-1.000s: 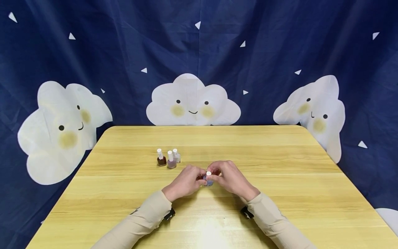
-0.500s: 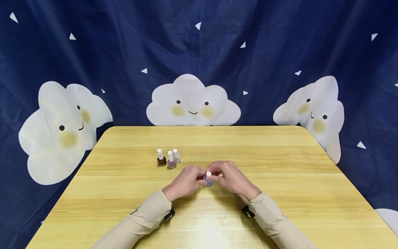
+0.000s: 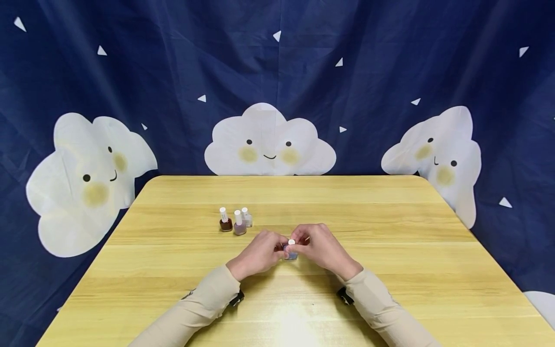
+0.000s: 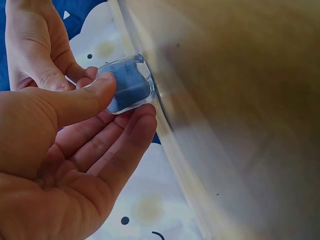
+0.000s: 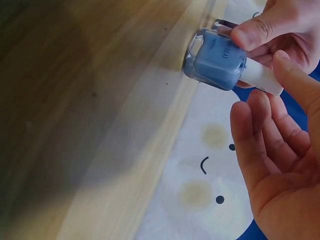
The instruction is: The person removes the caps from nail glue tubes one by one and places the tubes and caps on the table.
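Between both hands, a nail polish bottle [image 5: 217, 61] of blue polish in clear glass stands on the table, its white cap [image 5: 261, 76] on top. My left hand [image 3: 260, 254] pinches the glass body between thumb and fingers, as the left wrist view shows with the blue bottle [image 4: 131, 89] under the thumb. My right hand [image 3: 323, 248] has its thumb and fingertips at the white cap [image 3: 291, 242], gripping it from the other side. Part of the cap is hidden by the fingers in the left wrist view.
To the left and further back on the wooden table [image 3: 390, 217] stand three more polish bottles: dark red [image 3: 225, 224], mauve [image 3: 240, 228] and clear [image 3: 248, 220], all white-capped. A dark blue curtain [image 3: 368, 86] with clouds hangs behind the table's far edge.
Both hands stay at the blue bottle in nearly the same place. Only slight shifts of the right hand's fingers at the cap show; the other bottles stand as before.
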### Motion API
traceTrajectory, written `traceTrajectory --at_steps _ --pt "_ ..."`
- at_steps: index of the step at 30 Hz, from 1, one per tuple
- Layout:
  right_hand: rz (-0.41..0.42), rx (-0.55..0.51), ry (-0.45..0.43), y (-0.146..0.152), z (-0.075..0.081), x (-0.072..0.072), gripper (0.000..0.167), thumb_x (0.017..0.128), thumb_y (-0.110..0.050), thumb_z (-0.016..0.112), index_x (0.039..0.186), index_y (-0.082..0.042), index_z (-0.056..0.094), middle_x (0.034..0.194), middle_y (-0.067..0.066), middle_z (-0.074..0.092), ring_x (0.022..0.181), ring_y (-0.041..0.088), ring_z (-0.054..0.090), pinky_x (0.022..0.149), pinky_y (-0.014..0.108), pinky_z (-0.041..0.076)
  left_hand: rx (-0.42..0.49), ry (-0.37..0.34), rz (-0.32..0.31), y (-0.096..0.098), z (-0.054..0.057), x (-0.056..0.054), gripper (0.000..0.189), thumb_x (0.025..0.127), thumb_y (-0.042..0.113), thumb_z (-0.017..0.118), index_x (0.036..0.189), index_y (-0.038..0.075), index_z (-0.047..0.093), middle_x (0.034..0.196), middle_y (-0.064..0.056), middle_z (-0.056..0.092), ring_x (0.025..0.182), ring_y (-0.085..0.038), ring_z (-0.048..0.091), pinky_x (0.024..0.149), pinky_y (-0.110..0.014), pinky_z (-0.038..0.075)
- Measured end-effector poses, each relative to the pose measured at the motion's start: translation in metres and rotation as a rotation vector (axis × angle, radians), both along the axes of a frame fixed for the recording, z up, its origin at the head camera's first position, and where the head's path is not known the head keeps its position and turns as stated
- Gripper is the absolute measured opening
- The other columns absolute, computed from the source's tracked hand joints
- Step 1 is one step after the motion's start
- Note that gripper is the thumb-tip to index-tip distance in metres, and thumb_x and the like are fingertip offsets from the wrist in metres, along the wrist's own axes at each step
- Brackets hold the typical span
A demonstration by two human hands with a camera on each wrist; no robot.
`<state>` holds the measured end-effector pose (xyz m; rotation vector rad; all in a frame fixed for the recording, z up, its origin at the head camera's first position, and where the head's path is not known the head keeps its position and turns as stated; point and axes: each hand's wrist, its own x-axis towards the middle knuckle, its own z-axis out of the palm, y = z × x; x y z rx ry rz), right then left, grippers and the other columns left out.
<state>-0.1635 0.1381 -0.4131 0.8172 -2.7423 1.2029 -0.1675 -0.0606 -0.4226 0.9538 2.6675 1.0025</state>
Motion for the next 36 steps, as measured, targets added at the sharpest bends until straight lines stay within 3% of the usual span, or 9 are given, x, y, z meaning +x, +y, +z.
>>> traceTrajectory --at_steps 15,28,36 --pt "0.039 0.047 0.052 -0.0003 0.0008 0.0011 0.008 0.089 -0.016 0.08 0.086 -0.015 0.073 0.081 -0.009 0.071 0.069 0.0 0.061 0.063 0.021 0.053 -0.016 0.009 -0.009 -0.0005 0.0003 -0.0004 0.007 0.09 0.006 0.076 0.087 0.012 0.074 0.077 -0.001 0.071 0.062 -0.005 0.049 0.06 -0.021 0.04" --pt "0.117 0.073 0.07 0.0024 0.0055 0.002 0.006 0.093 -0.015 0.075 0.095 -0.01 0.075 0.094 -0.004 0.075 0.081 0.004 0.067 0.074 0.022 0.057 -0.002 0.022 -0.018 -0.0003 0.0005 -0.0003 0.005 0.09 0.004 0.076 0.089 0.009 0.075 0.08 -0.001 0.073 0.064 -0.006 0.053 0.06 -0.022 0.045" --pt "0.023 0.048 0.017 0.0017 0.0027 0.0014 0.015 0.087 -0.021 0.084 0.09 -0.015 0.07 0.08 -0.011 0.068 0.074 0.001 0.062 0.07 0.022 0.056 -0.014 0.035 -0.021 -0.0002 -0.0003 -0.0008 0.011 0.09 0.004 0.076 0.083 0.011 0.072 0.073 -0.002 0.069 0.061 -0.005 0.047 0.058 -0.02 0.038"
